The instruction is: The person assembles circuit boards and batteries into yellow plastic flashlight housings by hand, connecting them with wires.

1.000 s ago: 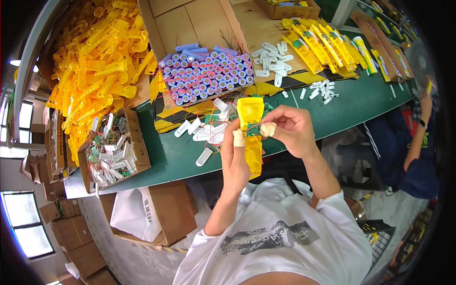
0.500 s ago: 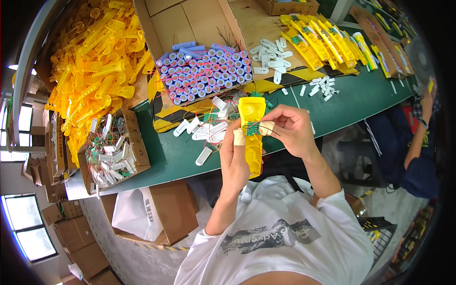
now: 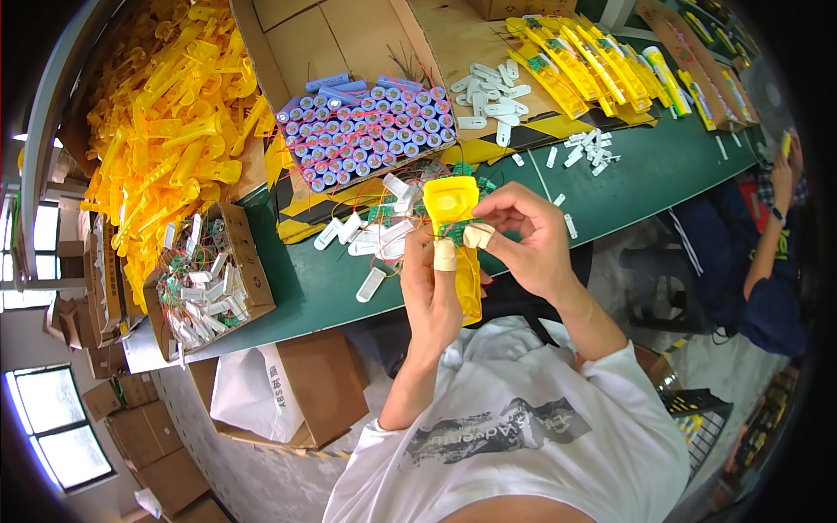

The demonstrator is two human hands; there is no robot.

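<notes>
Casing (image 3: pixel 452 202), yellow and long, is just right of centre in the frame, its wide end toward the top and its other end running down in front of the person. Left hand (image 3: pixel 429 301) grips its left side, the thumb in a beige cover (image 3: pixel 445 255) pressed near the middle. A small green circuit board (image 3: pixel 452 232) sits across that middle, with thin wires around it. Right hand (image 3: pixel 539 251) comes in from the right, its covered thumb at the board's right edge and its forefinger bent just above; whether the two pinch a wire cannot be told.

Beside the left hand, white plastic pieces (image 3: pixel 370 284) and wires lie on the green table (image 3: pixel 301 288). Above them, at upper centre, a carton (image 3: pixel 340 39) holds purple cells (image 3: pixel 370 131) with red wires. Yellow parts (image 3: pixel 179 131) heap up at upper left, and below them a small box (image 3: pixel 255 261) is filled with white pieces and wires. At upper right, yellow casings (image 3: pixel 580 70) carrying green boards lie side by side, near white covers (image 3: pixel 493 98). Small white parts (image 3: pixel 593 150) lie below. At the right edge shows a co-worker's hand (image 3: pixel 787 181).
</notes>
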